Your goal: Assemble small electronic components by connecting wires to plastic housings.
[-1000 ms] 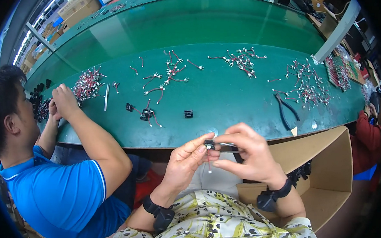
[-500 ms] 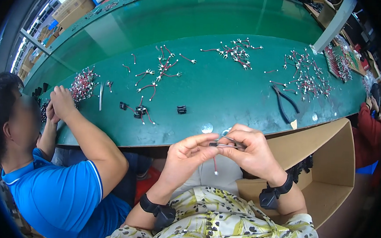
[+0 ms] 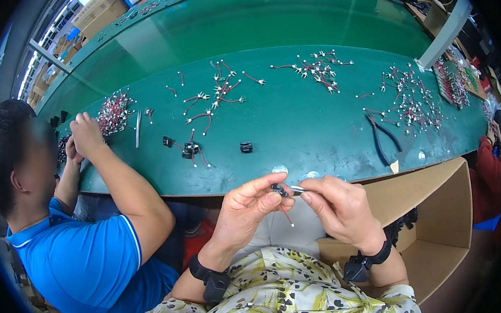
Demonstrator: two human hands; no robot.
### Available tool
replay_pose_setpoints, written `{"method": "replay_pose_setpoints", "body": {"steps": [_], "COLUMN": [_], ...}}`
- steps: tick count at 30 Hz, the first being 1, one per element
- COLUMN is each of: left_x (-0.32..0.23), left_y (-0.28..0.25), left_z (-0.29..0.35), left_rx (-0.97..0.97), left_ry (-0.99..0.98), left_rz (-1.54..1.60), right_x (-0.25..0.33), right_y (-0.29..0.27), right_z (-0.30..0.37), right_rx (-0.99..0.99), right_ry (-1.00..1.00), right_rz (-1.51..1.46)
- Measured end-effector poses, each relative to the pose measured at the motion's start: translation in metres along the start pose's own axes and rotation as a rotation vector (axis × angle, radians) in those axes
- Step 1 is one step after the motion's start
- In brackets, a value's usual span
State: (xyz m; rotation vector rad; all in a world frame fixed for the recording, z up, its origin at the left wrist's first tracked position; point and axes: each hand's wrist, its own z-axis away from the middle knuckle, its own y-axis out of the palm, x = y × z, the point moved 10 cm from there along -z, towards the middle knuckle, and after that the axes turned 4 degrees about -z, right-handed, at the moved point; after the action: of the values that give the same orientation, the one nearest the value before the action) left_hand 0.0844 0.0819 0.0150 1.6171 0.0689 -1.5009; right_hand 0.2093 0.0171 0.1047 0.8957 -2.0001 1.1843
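Between your hands, your left hand [image 3: 251, 204] pinches a small black connector [image 3: 278, 188]; your right hand [image 3: 339, 205] grips a thin metal tool [image 3: 296, 189] lying level, tip pointing left into it.

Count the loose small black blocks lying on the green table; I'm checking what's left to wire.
3, possibly more hidden. One black block lies alone mid-table, one farther left, and one between them with red wires attached. The heap by the co-worker's hands may hide others.
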Motion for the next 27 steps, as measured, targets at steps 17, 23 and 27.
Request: {"method": "replay_pose_setpoints", "body": {"steps": [17, 23, 27], "left_x": [-0.019, -0.019, -0.018], "left_y": [0.009, 0.008, 0.008], "left_z": [0.005, 0.008, 0.008], "left_rx": [-0.010, -0.174, -0.238], "left_ry": [0.174, 0.234, 0.277], "left_rz": [-0.202, -0.227, -0.209], "right_x": [0.022, 0.013, 0.003], "right_y": [0.009, 0.013, 0.015], "right_z": [0.003, 0.008, 0.007], "right_rx": [0.026, -0.101, -0.143], "right_ry": [-0.154, -0.143, -0.075], "right_rz": [0.267, 0.141, 0.015]}}
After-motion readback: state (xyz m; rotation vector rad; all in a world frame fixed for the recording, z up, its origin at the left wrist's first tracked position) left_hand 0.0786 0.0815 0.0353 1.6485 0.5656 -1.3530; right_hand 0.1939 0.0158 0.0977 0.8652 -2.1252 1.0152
